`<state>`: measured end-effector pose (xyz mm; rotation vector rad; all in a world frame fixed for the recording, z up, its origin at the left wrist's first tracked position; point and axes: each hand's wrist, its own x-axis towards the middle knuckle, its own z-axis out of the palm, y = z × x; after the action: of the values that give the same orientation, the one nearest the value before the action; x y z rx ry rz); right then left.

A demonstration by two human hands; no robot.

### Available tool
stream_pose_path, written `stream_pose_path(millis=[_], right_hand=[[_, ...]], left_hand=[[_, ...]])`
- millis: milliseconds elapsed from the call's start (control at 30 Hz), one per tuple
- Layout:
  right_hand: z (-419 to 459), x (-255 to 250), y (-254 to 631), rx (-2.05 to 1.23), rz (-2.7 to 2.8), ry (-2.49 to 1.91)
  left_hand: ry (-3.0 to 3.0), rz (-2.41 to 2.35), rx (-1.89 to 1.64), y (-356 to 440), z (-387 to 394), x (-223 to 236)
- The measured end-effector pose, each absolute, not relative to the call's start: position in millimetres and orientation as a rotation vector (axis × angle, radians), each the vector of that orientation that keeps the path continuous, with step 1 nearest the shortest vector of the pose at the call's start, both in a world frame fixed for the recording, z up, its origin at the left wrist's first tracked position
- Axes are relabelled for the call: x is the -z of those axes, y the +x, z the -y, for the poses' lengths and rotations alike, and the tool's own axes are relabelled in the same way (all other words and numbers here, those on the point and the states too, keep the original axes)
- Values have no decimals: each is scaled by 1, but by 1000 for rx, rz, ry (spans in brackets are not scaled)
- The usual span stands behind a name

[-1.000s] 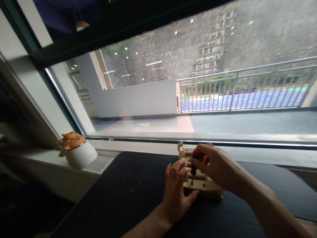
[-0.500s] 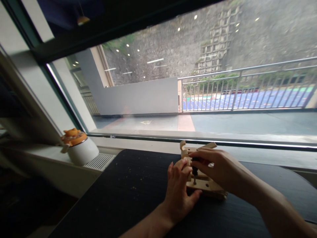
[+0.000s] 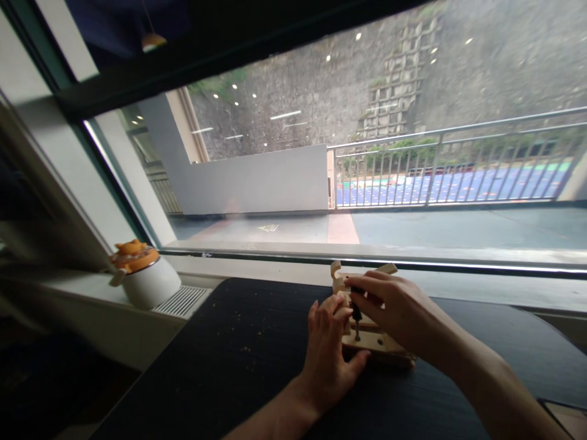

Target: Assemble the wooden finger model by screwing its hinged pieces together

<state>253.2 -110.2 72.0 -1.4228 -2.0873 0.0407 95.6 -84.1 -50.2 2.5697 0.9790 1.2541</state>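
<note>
A wooden assembly [image 3: 389,347] of pale slats and blocks lies on the dark table [image 3: 220,373], near its window-side edge. My right hand [image 3: 389,299] is closed around the dark handle of a screwdriver [image 3: 357,315], held upright with its metal shaft pointing down at a hole in the front slat. My left hand [image 3: 328,342] grips the left side of the wooden assembly, with fingers over a block and the thumb along the front edge. The right hand hides part of the assembly behind it.
A white pot with an orange animal-shaped lid [image 3: 149,275] stands on the sill at left, beside a slatted vent [image 3: 181,300]. A large window [image 3: 275,183] rises behind the table. Small crumbs [image 3: 245,348] dot the tabletop. An object's corner [image 3: 566,418] shows at lower right.
The view has shifted slightly, bringing an object's corner in at lower right. My right hand has turned a little on the screwdriver handle; my left hand keeps its hold on the assembly.
</note>
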Motion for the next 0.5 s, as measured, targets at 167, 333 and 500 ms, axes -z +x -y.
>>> stream_pose_path(millis=[167,333,500], right_hand=[[112,-73,257,-27,2130,-1383],[111,-76,257,-63,2098,-1373],[108,-76,257,-29,2054,-1457]], left_hand=[[2564,-967,-1238,95,85,49],[2547,-963,-1239,94,85,48],[2545,-973,-1232,94,85,47]])
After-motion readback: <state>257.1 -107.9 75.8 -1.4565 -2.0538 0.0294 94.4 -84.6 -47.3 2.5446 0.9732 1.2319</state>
